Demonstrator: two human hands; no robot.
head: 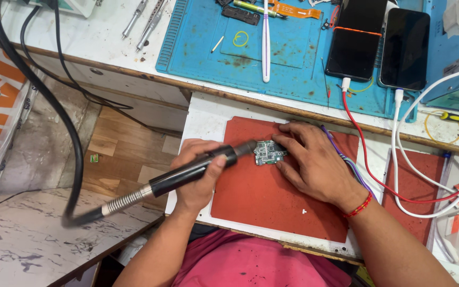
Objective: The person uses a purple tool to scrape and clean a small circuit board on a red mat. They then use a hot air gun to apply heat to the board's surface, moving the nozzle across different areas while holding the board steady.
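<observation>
A small green circuit board (268,152) lies on a red mat (264,199) on a white pull-out shelf. My left hand (197,172) grips a black hot-air handpiece (187,172) with a metal spring collar and thick black hose; its nozzle tip points at the board's left edge. My right hand (314,162) rests on the mat, fingers pressing the board's top and right side. A red thread band circles the right wrist.
A blue work mat (293,48) on the bench above holds two dark phones (378,45), a white toothbrush (265,42), small parts and a yellow ring. Red and white cables (399,175) trail at right. Tweezers (144,21) lie at upper left. Hose (54,111) loops left.
</observation>
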